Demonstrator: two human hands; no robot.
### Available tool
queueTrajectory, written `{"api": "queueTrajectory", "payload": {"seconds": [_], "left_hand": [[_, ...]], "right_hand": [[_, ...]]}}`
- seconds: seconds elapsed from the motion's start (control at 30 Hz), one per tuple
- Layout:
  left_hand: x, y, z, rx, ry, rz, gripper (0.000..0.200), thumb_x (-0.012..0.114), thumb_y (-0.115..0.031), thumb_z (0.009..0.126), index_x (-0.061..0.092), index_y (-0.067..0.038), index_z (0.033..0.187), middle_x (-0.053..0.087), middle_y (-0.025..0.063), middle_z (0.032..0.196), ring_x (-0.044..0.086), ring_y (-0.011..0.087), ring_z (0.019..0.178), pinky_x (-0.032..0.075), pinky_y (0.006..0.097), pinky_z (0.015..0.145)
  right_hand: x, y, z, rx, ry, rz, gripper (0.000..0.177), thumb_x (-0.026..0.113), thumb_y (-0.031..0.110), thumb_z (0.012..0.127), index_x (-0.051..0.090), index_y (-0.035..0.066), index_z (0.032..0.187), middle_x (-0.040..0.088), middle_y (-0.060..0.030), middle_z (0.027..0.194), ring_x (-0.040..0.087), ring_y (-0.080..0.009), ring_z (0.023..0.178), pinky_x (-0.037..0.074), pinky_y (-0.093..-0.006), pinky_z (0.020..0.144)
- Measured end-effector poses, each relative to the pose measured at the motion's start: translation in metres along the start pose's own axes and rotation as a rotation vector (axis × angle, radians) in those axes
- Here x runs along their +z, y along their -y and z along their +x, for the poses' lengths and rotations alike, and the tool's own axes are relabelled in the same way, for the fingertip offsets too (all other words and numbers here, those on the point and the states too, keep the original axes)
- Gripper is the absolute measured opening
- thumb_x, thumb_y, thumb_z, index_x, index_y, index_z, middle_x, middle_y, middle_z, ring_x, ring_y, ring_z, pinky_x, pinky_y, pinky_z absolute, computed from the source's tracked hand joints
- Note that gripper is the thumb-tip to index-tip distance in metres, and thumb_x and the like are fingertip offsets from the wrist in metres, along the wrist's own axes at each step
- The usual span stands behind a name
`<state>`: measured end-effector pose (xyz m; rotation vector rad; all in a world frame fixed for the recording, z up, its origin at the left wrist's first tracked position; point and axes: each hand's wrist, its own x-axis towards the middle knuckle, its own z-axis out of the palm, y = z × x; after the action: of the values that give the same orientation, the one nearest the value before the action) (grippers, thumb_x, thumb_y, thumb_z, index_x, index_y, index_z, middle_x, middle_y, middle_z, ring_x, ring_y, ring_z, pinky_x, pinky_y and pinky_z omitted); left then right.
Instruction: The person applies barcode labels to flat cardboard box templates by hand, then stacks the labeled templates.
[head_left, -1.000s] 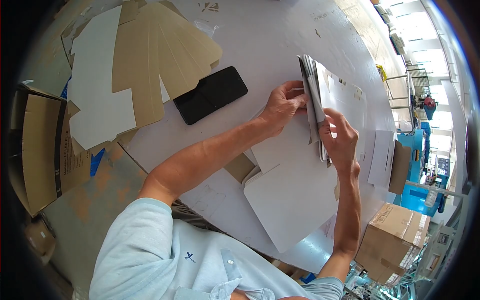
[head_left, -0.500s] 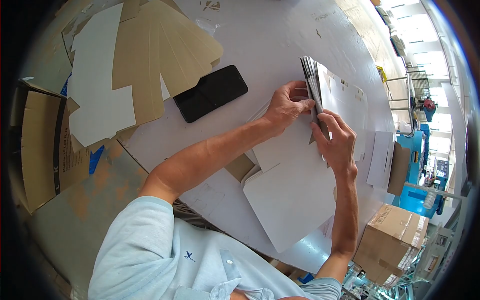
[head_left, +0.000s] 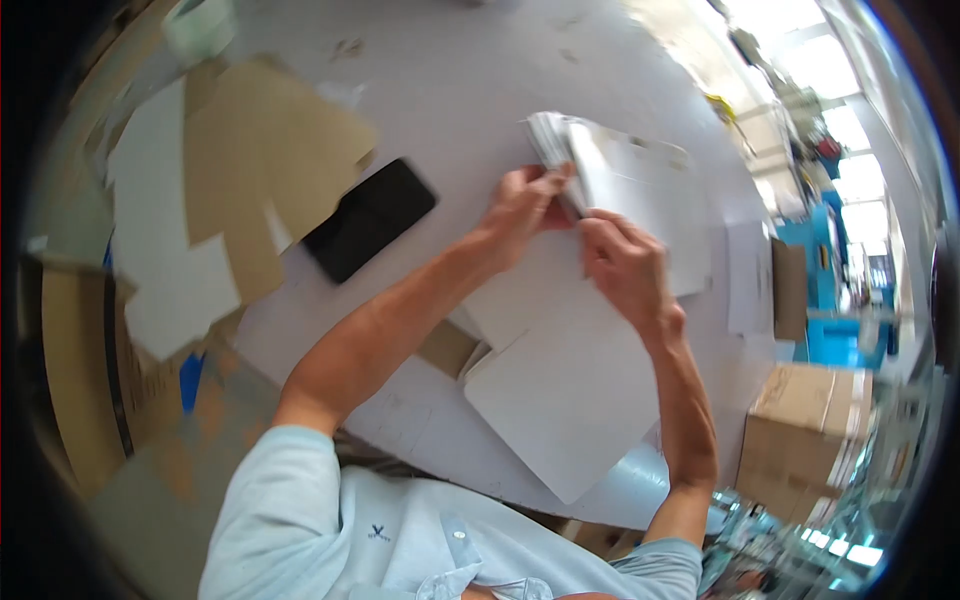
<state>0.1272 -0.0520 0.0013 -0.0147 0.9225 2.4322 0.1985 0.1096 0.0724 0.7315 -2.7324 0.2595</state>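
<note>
A bundle of thin white card sheets (head_left: 582,150) stands on edge, tilted, over the table. My left hand (head_left: 522,208) is closed on its left side, thumb on the near face. My right hand (head_left: 630,268) has its fingers closed at the bundle's lower right edge. Motion blur hides the exact fingertip contact. Beneath and beside the hands, large flat white card blanks (head_left: 570,400) lie overlapping. More white card (head_left: 660,200) spreads just right of the bundle.
A black phone (head_left: 372,220) lies left of my hands, by a fanned pile of brown and white cardboard blanks (head_left: 235,180). A whitish roll (head_left: 200,28) is at the far left. Open carton (head_left: 75,350) lower left; closed carton (head_left: 800,430) right, beyond the table edge.
The view has swung, so the table contents sit further left. Both hands and the bundle have shifted slightly away from me, still together. The bundle's edges now look whiter and blurred.
</note>
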Motion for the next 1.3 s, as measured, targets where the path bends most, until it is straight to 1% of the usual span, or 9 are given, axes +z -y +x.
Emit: {"api": "queueTrajectory", "payload": {"seconds": [0.07, 0.13, 0.27, 0.4, 0.67, 0.87, 1.03, 1.17, 1.3], "left_hand": [[0.007, -0.009, 0.003, -0.098, -0.006, 0.214, 0.052, 0.071, -0.036, 0.097, 0.055, 0.004, 0.125, 0.066, 0.0155, 0.111, 0.069, 0.0234, 0.102, 0.061, 0.0382, 0.087], [0.008, -0.001, 0.015, -0.066, -0.029, 0.293, 0.054, 0.077, -0.031, 0.093, 0.051, 0.006, 0.123, 0.064, 0.0151, 0.108, 0.07, 0.0227, 0.093, 0.065, 0.0371, 0.076], [0.009, 0.001, 0.026, -0.044, 0.037, 0.498, 0.047, 0.072, -0.024, 0.096, 0.049, 0.006, 0.125, 0.064, 0.0174, 0.108, 0.072, 0.0213, 0.09, 0.066, 0.0334, 0.076], [0.024, -0.003, 0.026, -0.027, -0.048, 0.564, 0.042, 0.069, -0.006, 0.093, 0.041, 0.006, 0.122, 0.062, 0.019, 0.107, 0.074, 0.0202, 0.086, 0.067, 0.0298, 0.071], [0.026, 0.001, 0.052, 0.028, -0.095, 0.506, 0.046, 0.073, -0.012, 0.091, 0.042, 0.001, 0.123, 0.061, 0.0197, 0.114, 0.072, 0.0233, 0.101, 0.062, 0.0318, 0.093], [0.001, 0.006, 0.117, 0.007, -0.23, 0.453, 0.064, 0.078, -0.015, 0.086, 0.037, 0.003, 0.132, 0.057, 0.0206, 0.122, 0.066, 0.0294, 0.116, 0.055, 0.0412, 0.106], [0.037, -0.014, 0.115, -0.065, -0.223, 0.541, 0.095, 0.084, -0.018, 0.083, 0.018, 0.008, 0.146, 0.043, 0.0287, 0.138, 0.056, 0.0349, 0.13, 0.053, 0.0471, 0.108], [0.039, -0.011, 0.136, -0.145, -0.116, 0.452, 0.099, 0.084, -0.019, 0.083, 0.015, 0.008, 0.148, 0.04, 0.0306, 0.141, 0.055, 0.0357, 0.13, 0.057, 0.0493, 0.102], [0.034, -0.001, 0.165, -0.118, -0.082, 0.49, 0.061, 0.08, -0.01, 0.086, 0.045, 0.008, 0.132, 0.061, 0.0243, 0.12, 0.068, 0.0332, 0.11, 0.063, 0.0488, 0.092]], "right_hand": [[0.003, -0.001, -0.006, -0.05, 0.037, -0.044, 0.02, 0.074, 0.006, 0.084, 0.068, 0.007, 0.104, 0.072, -0.0115, 0.111, 0.073, -0.0302, 0.093, 0.062, -0.0416, 0.076], [-0.011, 0.004, -0.01, -0.007, 0.113, 0.034, 0.021, 0.074, 0.012, 0.089, 0.067, 0.009, 0.108, 0.071, -0.0116, 0.115, 0.072, -0.0298, 0.098, 0.062, -0.041, 0.079], [-0.028, -0.012, -0.033, 0.113, -0.041, 0.13, 0.026, 0.074, 0.02, 0.092, 0.067, 0.009, 0.115, 0.07, -0.0121, 0.121, 0.07, -0.0304, 0.107, 0.061, -0.0419, 0.087], [-0.045, -0.079, -0.08, 0.486, -0.216, 0.03, 0.041, 0.077, 0.027, 0.091, 0.067, 0.005, 0.124, 0.069, -0.0161, 0.125, 0.066, -0.0344, 0.117, 0.053, -0.0432, 0.101], [-0.045, -0.239, -0.18, 1.063, -0.144, -0.12, 0.077, 0.074, 0.054, 0.088, 0.055, 0.003, 0.142, 0.059, -0.0226, 0.141, 0.055, -0.0364, 0.133, 0.045, -0.0471, 0.111], [-0.02, -0.292, -0.187, 1.311, -0.124, 0.1, 0.111, 0.073, 0.077, 0.076, 0.041, 0.005, 0.154, 0.055, -0.0271, 0.144, 0.051, -0.0412, 0.138, 0.043, -0.0505, 0.114], [-0.01, -0.305, -0.165, 1.315, -0.071, 0.158, 0.115, 0.074, 0.076, 0.074, 0.04, 0.0, 0.153, 0.054, -0.0305, 0.144, 0.054, -0.0409, 0.135, 0.046, -0.0498, 0.112], [-0.007, -0.297, -0.157, 1.35, -0.079, 0.261, 0.108, 0.081, 0.066, 0.074, 0.046, -0.005, 0.147, 0.059, -0.0286, 0.137, 0.059, -0.038, 0.129, 0.05, -0.0469, 0.107], [-0.001, -0.296, -0.151, 1.345, -0.012, 0.401, 0.101, 0.085, 0.06, 0.073, 0.052, -0.005, 0.143, 0.063, -0.0266, 0.132, 0.064, -0.0357, 0.123, 0.054, -0.0443, 0.103]]}}
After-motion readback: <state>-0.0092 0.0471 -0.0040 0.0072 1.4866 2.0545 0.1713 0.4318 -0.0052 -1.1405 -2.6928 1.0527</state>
